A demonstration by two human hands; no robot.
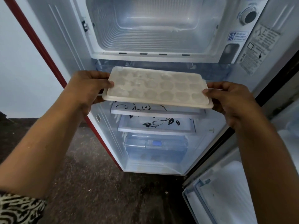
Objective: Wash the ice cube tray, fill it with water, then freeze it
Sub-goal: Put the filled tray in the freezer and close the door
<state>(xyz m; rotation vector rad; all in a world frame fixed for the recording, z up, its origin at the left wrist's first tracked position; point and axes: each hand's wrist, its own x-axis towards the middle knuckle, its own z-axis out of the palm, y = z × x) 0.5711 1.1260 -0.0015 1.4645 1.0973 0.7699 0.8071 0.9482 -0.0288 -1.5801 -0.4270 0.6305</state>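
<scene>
Gripping the ice cube tray point(155, 86) at both short ends with left hand point(90, 86) and right hand point(229, 97), long axis crosswise, just below the freezer compartment point(155, 26).

We hold the off-white rectangular plastic ice cube tray point(155, 86) in the air between both hands, its long side running left to right. It has rounded corners and a flat, cloudy cover, through which rounded cells show as greyish shapes in three rows. Whether they hold water we cannot tell. The tray sits nearly level, its near edge towards us and its right end a little lower. Our left hand point(87, 88) grips the left short end and our right hand point(229, 97) the right, each thumb on top. The tray hangs just below the open white freezer compartment point(155, 26), outside it.
</scene>
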